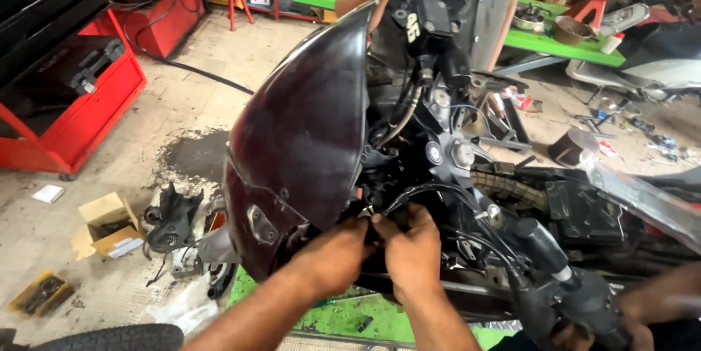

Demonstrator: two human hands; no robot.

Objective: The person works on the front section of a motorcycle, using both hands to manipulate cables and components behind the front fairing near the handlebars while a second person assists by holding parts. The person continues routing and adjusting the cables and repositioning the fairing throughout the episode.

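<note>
Left hand (332, 252): near centre, fingers pressed together, pinching a small connector (370, 212) at the wiring behind the fairing (303, 139)
Right hand (412, 245): just beside the left, touching it, fingertips closed on the same connector; which fingers bear on it I cannot tell
Connector: between both hands, under the fairing's rear edge, among black cables (438, 190)
Doing it well, as I judge: keep the grip on the plug body, not the wires; brace the wrists against the frame; pull straight, without twisting; the fairing shades the spot, so work by feel
Third hand (642, 322): near right, another person's, at the handlebar grip (577, 300); blurred
Cardboard box (109, 227): near left on the floor, flaps open; contents too small to tell
Yellow tray (40, 294): near left; dark small parts inside
Red tool chest (73, 95): far left, drawer open; a black case in it
Metal bowl (573, 29): far right on the green bench (562, 44); contents hidden
</note>
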